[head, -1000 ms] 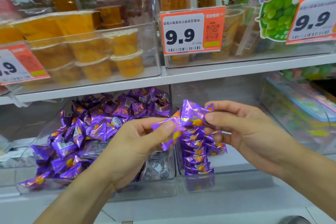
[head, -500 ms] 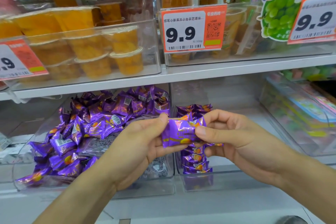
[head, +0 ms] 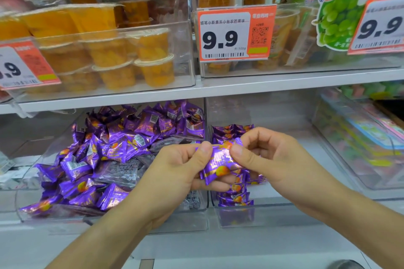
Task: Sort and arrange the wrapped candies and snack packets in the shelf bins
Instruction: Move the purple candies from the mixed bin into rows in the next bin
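Head view looks onto a white shelf (head: 284, 82) carrying clear bins above and below; on the upper level a clear bin (head: 188, 54) holds stacked orange fruit-jelly cups (head: 153, 50), and beside it an orange price tag (head: 235, 36) reads 9.9; to the right stands a green grape-print bag (head: 341, 6); on the lower level the left bin (head: 35, 207) is heaped with loose purple candy packets (head: 122, 137), while the middle bin (head: 284, 214) just beside it has a neat stack of purple packets (head: 235, 200) at its front left corner; a further clear bin (head: 341, 150) at the right holds pastel packs, blurred; in front of the two purple bins, the left hand (head: 172, 172) and right hand (head: 269, 157) together hold one purple packet (head: 220, 164), each grip clamped on it, thumb on top and fingers curled beneath, the packet tilted and above the stack.
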